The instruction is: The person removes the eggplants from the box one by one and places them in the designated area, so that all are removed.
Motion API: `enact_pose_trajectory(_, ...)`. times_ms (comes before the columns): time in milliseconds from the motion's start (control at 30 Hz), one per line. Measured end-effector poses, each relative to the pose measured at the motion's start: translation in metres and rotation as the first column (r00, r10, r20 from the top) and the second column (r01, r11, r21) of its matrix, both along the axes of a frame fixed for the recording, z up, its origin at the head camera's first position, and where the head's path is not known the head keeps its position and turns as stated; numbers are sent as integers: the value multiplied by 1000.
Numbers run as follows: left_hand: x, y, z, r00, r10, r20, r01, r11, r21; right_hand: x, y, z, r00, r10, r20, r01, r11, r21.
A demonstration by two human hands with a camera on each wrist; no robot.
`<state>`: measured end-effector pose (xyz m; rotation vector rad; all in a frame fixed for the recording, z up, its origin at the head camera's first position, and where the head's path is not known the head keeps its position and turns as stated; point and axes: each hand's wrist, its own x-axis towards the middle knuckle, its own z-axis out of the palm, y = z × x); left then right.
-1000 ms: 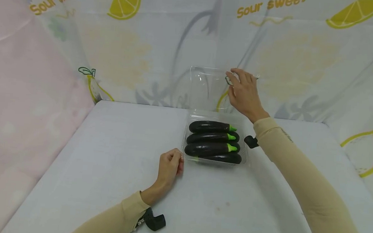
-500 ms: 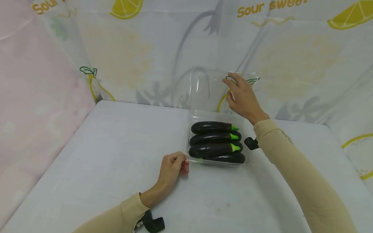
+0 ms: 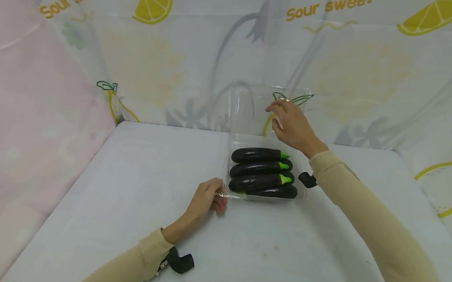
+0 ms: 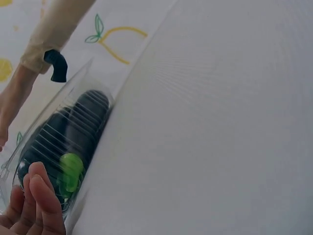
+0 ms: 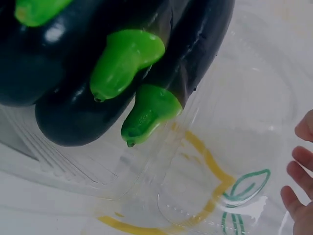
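Observation:
A clear plastic clamshell box [image 3: 261, 198] holds several dark eggplants [image 3: 255, 170] with green stem ends. Its transparent lid [image 3: 247, 108] stands raised at the back. At the front left corner, my left hand [image 3: 203, 199] pinches the rim, with its fingertips close against the wall in the left wrist view; the thumb's contact is partly hidden. My right hand [image 3: 293, 125] is in front of the raised lid, fingers loosely bent and spread, nothing between them. In the right wrist view, its fingers [image 5: 303, 169] show at the right edge beside the clear lid.
The white table [image 3: 140, 166] runs back to a printed cloth [image 3: 199, 58] with lemons and lettering, close behind the lid. A pink cloth [image 3: 39, 118] hangs on the left. Black wrist mounts [image 3: 181, 263] stick out below both sleeves.
My right hand has come down from the lid's top edge to lower in front of it. The box has shifted slightly right, and my left hand has stayed at its corner.

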<state>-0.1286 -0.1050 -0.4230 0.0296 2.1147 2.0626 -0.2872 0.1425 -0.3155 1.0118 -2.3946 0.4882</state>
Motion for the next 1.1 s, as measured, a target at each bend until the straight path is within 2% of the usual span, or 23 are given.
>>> enact_pose_trajectory(100, -6, -1, -1, 999, 30, -37, -30, 1000, 3, 11, 2, 1, 998, 56, 9, -56, 998, 24)
enact_pose_trajectory(167, -11, -2, -1, 996, 47, -71, -48, 999, -16, 20, 3, 0, 995, 92, 47, -94, 995, 47)
enact_pose_trajectory(267, -21, -2, -2, 993, 52, -103, -57, 997, -46, 37, 4, 0, 979, 141, 145, -153, 985, 76)
enact_pose_trajectory(367, -26, -4, -1, 992, 44, -116, -52, 996, -66, 56, 4, -5, 952, 166, 257, -200, 973, 111)
enact_pose_trajectory(467, -26, -3, 5, 989, 47, -137, -59, 995, -83, 73, 4, -11, 921, 177, 348, -236, 962, 136)
enact_pose_trajectory(600, -19, 0, 17, 983, 93, -158, -109, 990, -94, 88, 3, -21, 891, 190, 412, -278, 947, 162)
enact_pose_trajectory(667, -17, 3, 21, 978, 127, -164, -142, 986, -86, 92, 2, -25, 892, 189, 411, -282, 943, 179)
enact_pose_trajectory(833, -16, 5, 20, 966, 187, -176, -200, 978, -59, 95, -1, -32, 911, 165, 377, -257, 943, 210)
enact_pose_trajectory(900, -17, 5, 20, 965, 195, -174, -206, 977, -48, 95, -2, -35, 916, 155, 371, -248, 943, 220)
enact_pose_trajectory(933, -19, 4, 15, 964, 200, -176, -211, 977, -45, 95, -2, -37, 918, 151, 368, -245, 943, 226)
enact_pose_trajectory(1100, -21, 4, 15, 967, 190, -168, -196, 981, -18, 96, -3, -39, 924, 137, 358, -233, 942, 242)
